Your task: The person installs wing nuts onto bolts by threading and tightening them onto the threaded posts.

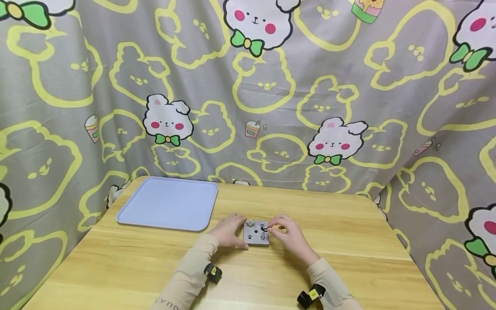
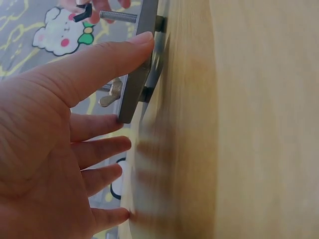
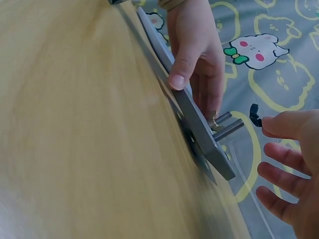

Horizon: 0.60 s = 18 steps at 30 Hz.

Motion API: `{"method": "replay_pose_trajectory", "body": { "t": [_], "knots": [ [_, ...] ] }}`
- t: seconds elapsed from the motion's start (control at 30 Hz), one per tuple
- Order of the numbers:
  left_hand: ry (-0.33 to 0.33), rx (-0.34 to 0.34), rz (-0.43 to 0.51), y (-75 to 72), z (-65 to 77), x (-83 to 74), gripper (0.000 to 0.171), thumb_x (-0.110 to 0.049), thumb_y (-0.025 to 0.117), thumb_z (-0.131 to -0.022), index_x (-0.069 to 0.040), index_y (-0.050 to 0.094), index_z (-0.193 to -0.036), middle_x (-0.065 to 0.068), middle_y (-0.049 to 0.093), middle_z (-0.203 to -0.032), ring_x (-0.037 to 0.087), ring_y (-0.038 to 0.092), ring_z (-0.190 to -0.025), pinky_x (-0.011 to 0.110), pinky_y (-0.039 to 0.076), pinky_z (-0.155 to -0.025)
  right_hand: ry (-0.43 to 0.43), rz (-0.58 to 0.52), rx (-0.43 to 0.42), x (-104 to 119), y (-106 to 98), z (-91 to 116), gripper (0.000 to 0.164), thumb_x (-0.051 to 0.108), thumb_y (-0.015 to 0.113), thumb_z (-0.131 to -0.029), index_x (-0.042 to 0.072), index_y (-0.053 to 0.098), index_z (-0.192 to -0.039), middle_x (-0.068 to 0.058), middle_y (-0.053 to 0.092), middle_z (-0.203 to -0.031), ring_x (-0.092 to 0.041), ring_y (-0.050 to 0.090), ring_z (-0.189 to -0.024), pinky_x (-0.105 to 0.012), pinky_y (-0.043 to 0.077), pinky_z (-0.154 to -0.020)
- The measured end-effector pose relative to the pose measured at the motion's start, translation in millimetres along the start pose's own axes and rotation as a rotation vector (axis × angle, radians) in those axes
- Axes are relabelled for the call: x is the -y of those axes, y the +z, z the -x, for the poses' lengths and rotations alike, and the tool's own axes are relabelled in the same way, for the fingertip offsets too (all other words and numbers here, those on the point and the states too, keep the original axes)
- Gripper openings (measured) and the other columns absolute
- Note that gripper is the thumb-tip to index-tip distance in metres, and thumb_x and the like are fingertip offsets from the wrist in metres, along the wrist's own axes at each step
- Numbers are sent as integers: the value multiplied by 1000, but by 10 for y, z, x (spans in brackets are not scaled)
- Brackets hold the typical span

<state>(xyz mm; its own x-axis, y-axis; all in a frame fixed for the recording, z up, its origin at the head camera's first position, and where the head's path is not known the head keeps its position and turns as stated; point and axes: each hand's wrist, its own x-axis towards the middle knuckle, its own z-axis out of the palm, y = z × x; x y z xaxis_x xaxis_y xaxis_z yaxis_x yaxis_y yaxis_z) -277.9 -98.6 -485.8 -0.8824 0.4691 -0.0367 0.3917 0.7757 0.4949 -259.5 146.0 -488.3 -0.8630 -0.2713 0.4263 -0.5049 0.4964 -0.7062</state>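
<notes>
A small grey metal plate (image 1: 255,241) with several holes sits on the table, raised on short feet in the left wrist view. My left hand (image 1: 228,231) steadies its left side, thumb on the near edge and forefinger at the far corner, other fingers spread. A brass wing nut (image 2: 112,93) is on one threaded bolt near that hand. Another bolt (image 2: 118,16) stands up bare from the plate. Between thumb and forefinger, my right hand (image 1: 290,236) pinches a small black wing nut (image 3: 255,115), above the plate's right side and apart from the bolts.
A pale blue tray (image 1: 166,226) lies at the back left of the wooden table (image 1: 329,224). Patterned curtain (image 1: 271,112) hangs behind the table and along both sides. Each wrist carries a black camera strap.
</notes>
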Motion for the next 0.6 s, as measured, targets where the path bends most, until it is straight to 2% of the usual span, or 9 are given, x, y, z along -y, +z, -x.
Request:
{"method": "replay_pose_trajectory", "body": {
  "t": [0.37, 0.6],
  "knots": [
    [-7, 2, 12, -13, 8, -18, 95, -43, 84, -68, -5, 43, -144, 18, 43, -150, 41, 29, -145, 66, 23, -116, 4, 40, -14, -17, 70, 18, 9, 12, 77, -81, 19, 71, -84, -1, 69, -99, -19, 64, -94, -28, 57, -76],
    [-12, 2, 20, -19, 17, -34, 94, -42, 85, -68, -5, 43, -144, 18, 44, -150, 41, 29, -145, 65, 23, -116, -4, 58, 33, -13, 63, 26, 8, 13, 75, -82, 19, 70, -85, -4, 70, -102, -22, 65, -96, -36, 59, -79]
  ]
}}
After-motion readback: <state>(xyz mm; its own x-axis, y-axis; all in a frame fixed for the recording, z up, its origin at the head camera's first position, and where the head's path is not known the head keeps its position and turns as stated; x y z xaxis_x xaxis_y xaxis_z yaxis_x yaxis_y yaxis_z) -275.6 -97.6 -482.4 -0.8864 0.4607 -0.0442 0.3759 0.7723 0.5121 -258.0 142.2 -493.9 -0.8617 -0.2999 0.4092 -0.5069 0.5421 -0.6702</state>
